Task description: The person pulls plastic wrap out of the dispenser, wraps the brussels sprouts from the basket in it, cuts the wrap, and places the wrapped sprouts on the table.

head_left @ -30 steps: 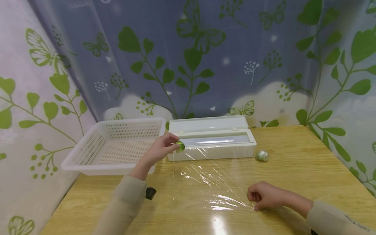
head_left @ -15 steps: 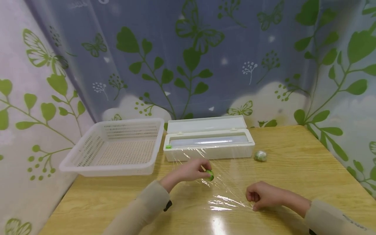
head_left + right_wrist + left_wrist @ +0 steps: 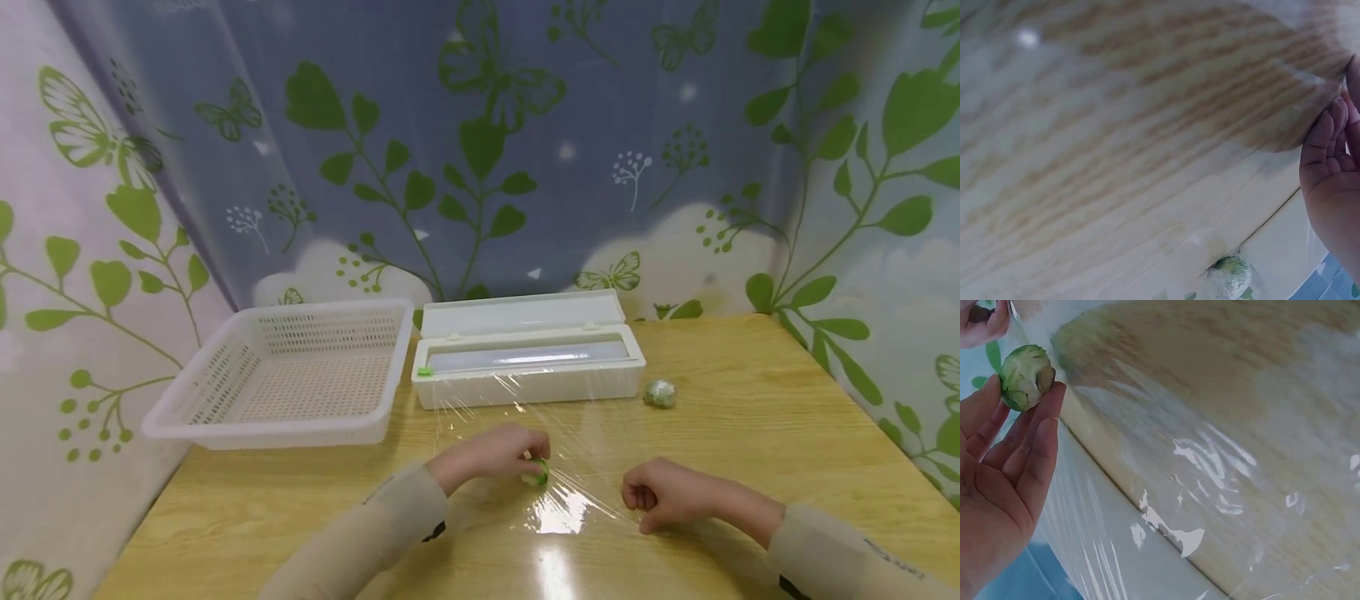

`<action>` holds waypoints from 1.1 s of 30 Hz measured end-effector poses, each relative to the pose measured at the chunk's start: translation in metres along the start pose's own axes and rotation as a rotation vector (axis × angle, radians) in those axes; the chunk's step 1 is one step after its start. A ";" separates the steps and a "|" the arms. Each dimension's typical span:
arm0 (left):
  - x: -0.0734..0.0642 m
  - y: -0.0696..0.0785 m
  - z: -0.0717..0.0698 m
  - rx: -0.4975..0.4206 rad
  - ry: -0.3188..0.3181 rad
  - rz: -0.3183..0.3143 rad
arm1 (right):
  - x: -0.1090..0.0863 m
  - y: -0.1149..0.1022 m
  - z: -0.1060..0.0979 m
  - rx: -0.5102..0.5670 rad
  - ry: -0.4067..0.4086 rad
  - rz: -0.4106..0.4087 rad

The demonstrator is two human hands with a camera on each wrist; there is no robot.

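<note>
My left hand [image 3: 497, 451] pinches a round green sprout [image 3: 1025, 375] over clear plastic film [image 3: 561, 510]. My right hand [image 3: 666, 492] pinches the film's edge; slipping could crumple it.

We see a beige left sleeve [image 3: 360, 533] and a matching right sleeve [image 3: 832, 546], the latter bearing dark lettering [image 3: 894, 559]. Beneath the left, we notice a small black piece [image 3: 435, 532].

Lettering [image 3: 894, 559] on right sleeve [image 3: 832, 548], illegible (too small)

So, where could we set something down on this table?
Bare: right of the round wrapped green sprout; in front of the white slotted plastic basket. Crowded: between the long white box, left hand and right hand, where clear plastic film stretches.
</note>
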State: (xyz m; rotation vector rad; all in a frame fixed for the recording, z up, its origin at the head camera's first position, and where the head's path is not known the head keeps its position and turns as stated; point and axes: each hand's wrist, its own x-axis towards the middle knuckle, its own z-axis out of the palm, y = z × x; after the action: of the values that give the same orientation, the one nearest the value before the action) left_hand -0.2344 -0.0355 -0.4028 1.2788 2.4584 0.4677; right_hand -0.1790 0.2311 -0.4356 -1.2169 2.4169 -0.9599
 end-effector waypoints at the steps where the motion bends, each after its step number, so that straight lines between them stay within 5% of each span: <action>1: 0.000 -0.001 0.001 -0.002 0.001 0.001 | 0.000 0.000 0.000 0.002 -0.002 0.005; 11: 0.000 -0.004 0.006 0.036 0.028 -0.021 | 0.001 0.001 -0.001 0.003 -0.007 -0.004; 21: -0.004 -0.011 0.009 0.064 0.011 0.046 | 0.001 0.000 0.000 0.006 -0.010 0.005; 33: -0.045 -0.017 -0.001 -0.045 0.002 -0.032 | -0.001 -0.002 -0.001 0.024 -0.018 0.011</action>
State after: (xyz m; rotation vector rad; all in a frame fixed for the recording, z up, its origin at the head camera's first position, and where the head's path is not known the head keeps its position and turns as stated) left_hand -0.2226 -0.0821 -0.4032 1.2204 2.4522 0.5135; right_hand -0.1772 0.2318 -0.4334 -1.1974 2.3895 -0.9674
